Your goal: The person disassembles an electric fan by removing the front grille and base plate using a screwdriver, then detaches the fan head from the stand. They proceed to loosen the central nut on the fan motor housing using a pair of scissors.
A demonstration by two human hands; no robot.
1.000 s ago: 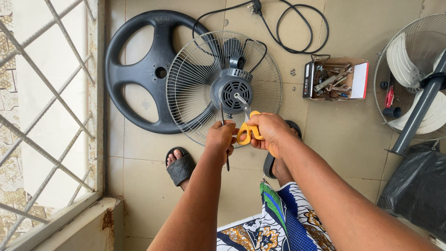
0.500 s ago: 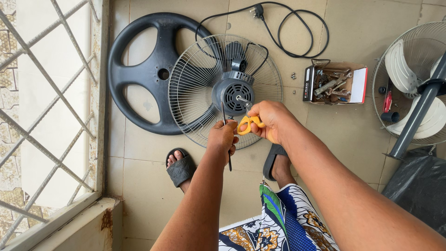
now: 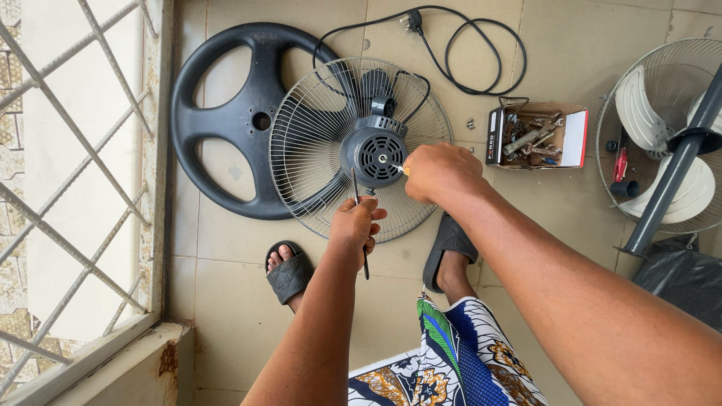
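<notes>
Vs. 0.5 s ago: the right hand (image 3: 438,172) has been lifted up and slightly left, w/ its back now turned to the camera, so the yellow-handled scissors (image 3: 404,170) are almost fully hidden; only a sliver of yellow w/ a bit of metal shows at the thumb side, just beside the motor shaft. The left hand (image 3: 356,223) is found at nearly the same spot.

L to R: a white metal window grille w/ diagonal bars (image 3: 68,188) is seen at far left, above a rust-stained ledge. A round black plastic fan base, spoked like a wheel (image 3: 226,120), lies flat on the beige floor tiles, overlapped by the round grey wire fan guard (image 3: 316,150). A ribbed grey motor housing (image 3: 374,154) sits at the guard's centre. The left hand's fingers are closed round a thin black wire (image 3: 365,263), its end hanging below the fist. The right hand's fingers are curled shut on the scissors. A black power cord w/ plug (image 3: 481,56) is looped above. An open cardboard box of metal parts (image 3: 535,135) lies further right, then a second wire guard w/ white plastic blades (image 3: 662,113) and a grey pole.
</notes>
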